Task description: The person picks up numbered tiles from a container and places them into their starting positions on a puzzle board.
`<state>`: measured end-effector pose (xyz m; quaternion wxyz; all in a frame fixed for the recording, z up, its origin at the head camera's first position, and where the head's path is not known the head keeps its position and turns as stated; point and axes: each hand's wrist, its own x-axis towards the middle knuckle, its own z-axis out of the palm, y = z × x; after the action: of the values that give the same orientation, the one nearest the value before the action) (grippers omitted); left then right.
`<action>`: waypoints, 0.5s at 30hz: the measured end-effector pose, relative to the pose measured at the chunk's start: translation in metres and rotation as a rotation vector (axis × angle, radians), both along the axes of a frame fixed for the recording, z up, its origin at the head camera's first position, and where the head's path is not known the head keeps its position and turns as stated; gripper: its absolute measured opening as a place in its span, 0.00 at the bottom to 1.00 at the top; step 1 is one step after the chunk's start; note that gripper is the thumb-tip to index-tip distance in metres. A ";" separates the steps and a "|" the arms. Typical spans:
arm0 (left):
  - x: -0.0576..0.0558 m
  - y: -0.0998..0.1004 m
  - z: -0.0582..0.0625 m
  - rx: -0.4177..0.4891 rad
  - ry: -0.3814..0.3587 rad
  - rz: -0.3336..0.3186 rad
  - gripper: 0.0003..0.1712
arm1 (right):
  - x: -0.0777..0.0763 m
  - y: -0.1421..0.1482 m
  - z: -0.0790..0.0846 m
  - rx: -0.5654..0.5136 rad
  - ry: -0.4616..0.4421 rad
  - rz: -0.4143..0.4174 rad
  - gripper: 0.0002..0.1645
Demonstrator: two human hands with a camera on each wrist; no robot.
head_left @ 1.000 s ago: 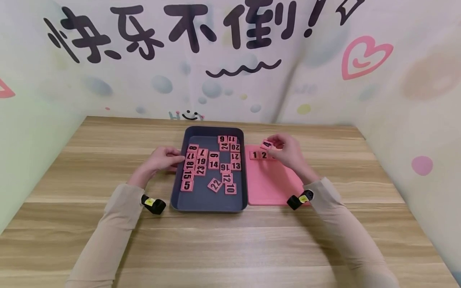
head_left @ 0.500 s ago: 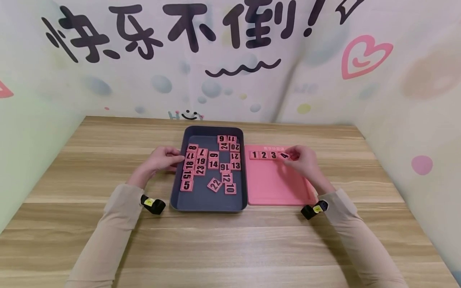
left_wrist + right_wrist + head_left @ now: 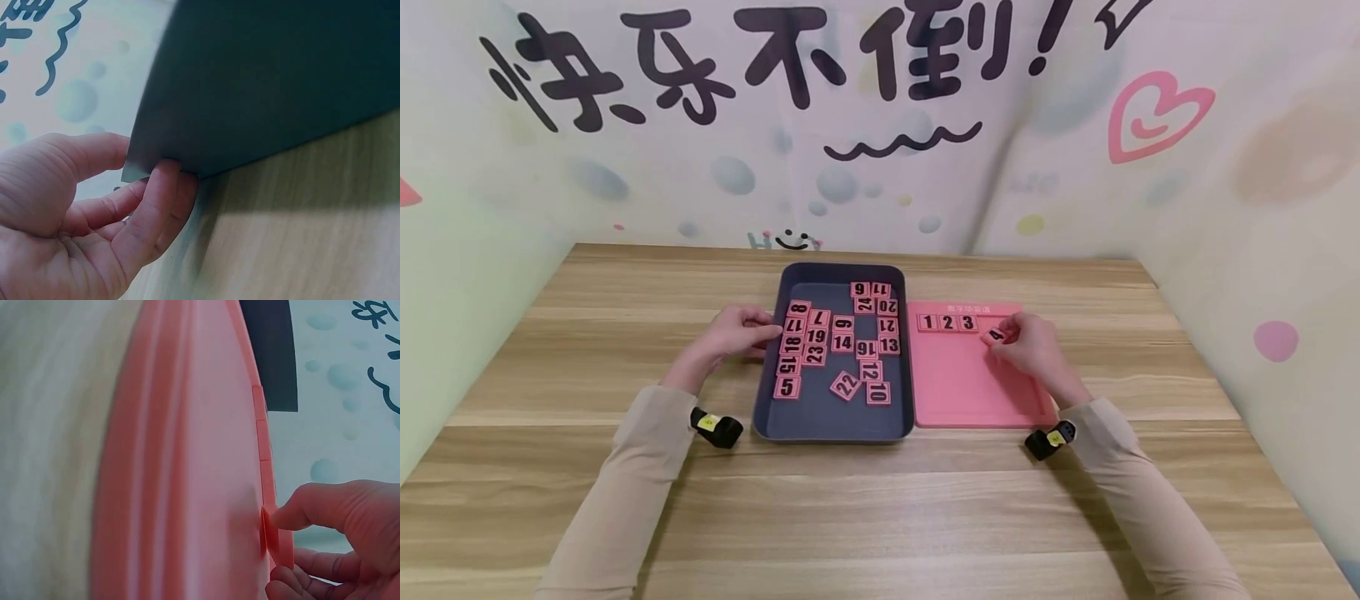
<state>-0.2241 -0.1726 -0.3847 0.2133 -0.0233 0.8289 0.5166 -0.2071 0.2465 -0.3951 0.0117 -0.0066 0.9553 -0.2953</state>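
A dark blue-grey tray lies on the table with several pink number tiles in it, among them tile 22. At its left wall my left hand grips the rim, thumb on top and fingers curled against the outer side. To the right is a flat pink board. Tiles 1, 2 and 3 sit in a row along its top edge. My right hand pinches tile 4, tilted, just below and right of tile 3; the right wrist view shows this tile edge-on.
The board stands right beside the tray's right wall. A wooden table extends around both. A white printed backdrop rises behind the table's far edge.
My right hand carried tile 4 rightward from above tiles 2 and 3, past tile 3, then slightly toward me. Tile 3 came into view. My left hand stayed at the tray.
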 end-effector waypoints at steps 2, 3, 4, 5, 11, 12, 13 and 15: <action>0.000 0.000 0.001 0.001 0.002 -0.001 0.21 | -0.001 0.000 0.000 0.012 0.007 0.001 0.16; 0.000 0.000 0.001 0.000 0.003 -0.002 0.22 | -0.002 0.000 0.001 0.016 0.009 0.002 0.16; 0.000 0.000 0.001 0.000 0.003 -0.002 0.22 | -0.003 -0.001 0.001 0.021 0.009 0.003 0.16; 0.000 0.000 0.001 0.000 0.002 -0.001 0.22 | -0.004 -0.001 0.002 0.027 0.011 0.008 0.16; -0.001 -0.001 0.000 -0.002 0.006 -0.002 0.21 | -0.011 -0.002 0.006 0.060 -0.026 0.013 0.19; -0.001 -0.001 -0.001 -0.001 0.006 -0.003 0.21 | -0.012 -0.001 0.006 0.071 -0.030 0.014 0.20; -0.001 -0.001 -0.001 -0.001 0.006 -0.004 0.21 | -0.013 -0.001 0.006 0.079 -0.035 0.017 0.21; -0.002 -0.001 -0.002 -0.002 0.002 -0.002 0.20 | -0.015 0.001 0.007 0.085 -0.042 0.029 0.21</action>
<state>-0.2257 -0.1735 -0.3871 0.2129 -0.0220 0.8296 0.5157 -0.2221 0.2475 -0.3885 0.0364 -0.0135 0.9663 -0.2546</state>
